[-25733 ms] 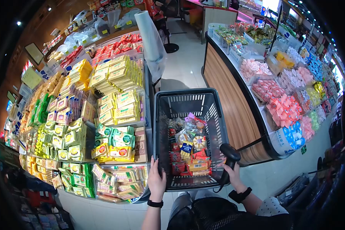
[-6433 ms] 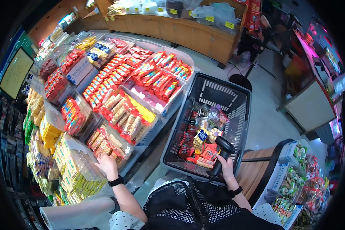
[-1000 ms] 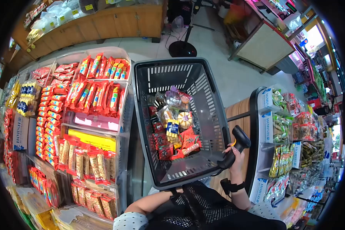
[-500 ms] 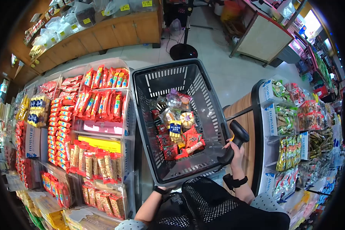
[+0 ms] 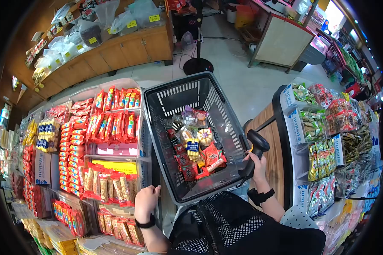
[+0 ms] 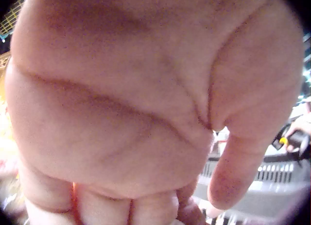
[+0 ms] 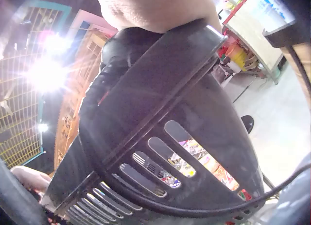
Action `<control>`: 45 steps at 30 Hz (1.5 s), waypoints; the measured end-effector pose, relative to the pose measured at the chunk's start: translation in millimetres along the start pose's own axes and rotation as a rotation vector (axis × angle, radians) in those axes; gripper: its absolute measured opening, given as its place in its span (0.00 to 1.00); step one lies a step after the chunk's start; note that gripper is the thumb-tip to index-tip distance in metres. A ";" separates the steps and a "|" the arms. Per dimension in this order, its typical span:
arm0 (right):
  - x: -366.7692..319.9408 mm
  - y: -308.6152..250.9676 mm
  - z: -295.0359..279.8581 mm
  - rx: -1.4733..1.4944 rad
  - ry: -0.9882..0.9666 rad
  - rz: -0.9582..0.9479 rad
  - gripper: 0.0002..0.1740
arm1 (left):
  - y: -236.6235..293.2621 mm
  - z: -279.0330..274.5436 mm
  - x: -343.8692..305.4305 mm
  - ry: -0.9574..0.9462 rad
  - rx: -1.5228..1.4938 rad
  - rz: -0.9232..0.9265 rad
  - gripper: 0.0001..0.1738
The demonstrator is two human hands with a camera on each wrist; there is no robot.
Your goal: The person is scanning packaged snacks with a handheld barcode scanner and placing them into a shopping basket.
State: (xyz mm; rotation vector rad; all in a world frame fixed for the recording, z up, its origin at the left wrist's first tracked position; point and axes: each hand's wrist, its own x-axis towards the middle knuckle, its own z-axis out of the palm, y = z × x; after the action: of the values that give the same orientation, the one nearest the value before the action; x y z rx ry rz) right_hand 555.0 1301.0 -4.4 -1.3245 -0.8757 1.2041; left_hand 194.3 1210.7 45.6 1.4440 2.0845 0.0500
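Empty and bare, the left hand [image 5: 147, 199] is held beside the snack bins, left of the basket's near corner. Its palm [image 6: 112, 113] fills the left wrist view, fingers loosely bent, thumb apart. The right hand [image 5: 259, 165] is curled round a black handle [image 5: 258, 143] with a rounded head, at the basket's right rim. A black slotted basket [image 5: 157, 140] stands tilted before the body, holding red packets [image 5: 211, 156], a blue-and-yellow packet [image 5: 192, 147] and a round pastry [image 5: 205, 137]. In the right wrist view part of the right hand [image 7: 160, 8] shows above the basket's slotted side [image 7: 204, 118].
Clear-walled bins with red-wrapped snacks [image 5: 110, 127] and nut bars [image 5: 110, 187] stand at the left. Another packet display [image 5: 321, 159] on a wood-sided counter [image 5: 266, 140] flanks the right. Beyond the basket are tiled floor, a round black stand base [image 5: 198, 66] and a wooden cabinet [image 5: 115, 55].
The left hand, hidden by the basket's near edge half a second ago, has come out to the left beside the bins. The right hand keeps its grip on the handle. The basket sits slightly lower in view.
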 end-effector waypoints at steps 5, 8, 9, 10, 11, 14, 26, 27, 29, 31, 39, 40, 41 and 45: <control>1.2 -3.1 -0.2 -0.026 0.010 0.000 0.13 | 92.2 -48.7 -25.7 0.139 -0.066 0.607 0.16; 5.3 7.8 -4.6 -0.034 0.015 -0.042 0.13 | 146.4 -39.1 12.1 0.102 -0.041 0.861 0.14; 6.3 10.4 -6.4 -0.040 0.017 -0.048 0.13 | 165.9 -22.7 34.7 0.096 -0.021 0.859 0.15; 6.9 12.4 -6.7 -0.044 0.015 -0.046 0.13 | 179.5 6.6 60.4 0.235 -0.042 0.898 0.15; 7.7 12.6 -7.1 -0.047 0.014 -0.044 0.13 | 188.9 41.7 86.3 0.242 0.012 0.853 0.15; 7.1 9.0 -5.7 -0.032 0.006 -0.031 0.13 | 196.0 129.2 130.5 -0.200 0.450 0.628 0.12; 8.6 4.2 -1.9 -0.040 -0.005 -0.056 0.12 | 161.8 192.7 153.6 -0.304 0.291 0.454 0.19; 9.0 4.5 -1.8 -0.049 -0.019 -0.049 0.12 | 169.5 173.5 148.8 -0.301 0.290 0.452 0.19; 6.4 6.1 -0.9 -0.045 -0.026 -0.054 0.12 | 177.6 147.5 141.2 -0.136 0.177 0.436 0.17; 2.3 3.1 2.0 -0.041 -0.033 -0.059 0.12 | 173.4 118.7 125.0 0.059 0.049 0.560 0.15; -8.7 2.2 2.9 -0.190 -0.321 -0.144 0.24 | 161.6 101.2 100.6 0.616 -0.368 0.715 0.22; -8.4 4.0 4.0 -0.269 -0.344 -0.260 0.24 | 161.3 98.5 100.1 0.678 -0.331 0.734 0.22; -10.5 5.5 6.1 -0.345 -0.363 -0.370 0.23 | 159.4 96.4 97.4 0.732 -0.291 0.751 0.23; -15.1 -4.8 22.7 -0.246 -0.468 -0.272 0.16 | 155.5 91.6 89.7 0.816 -0.240 0.693 0.25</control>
State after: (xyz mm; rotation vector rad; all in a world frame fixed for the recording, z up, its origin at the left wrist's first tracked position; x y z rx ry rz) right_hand 530.5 1292.3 5.2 -1.0773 -1.5291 1.2350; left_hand 349.1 1324.8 -14.8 2.1304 1.8901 1.2969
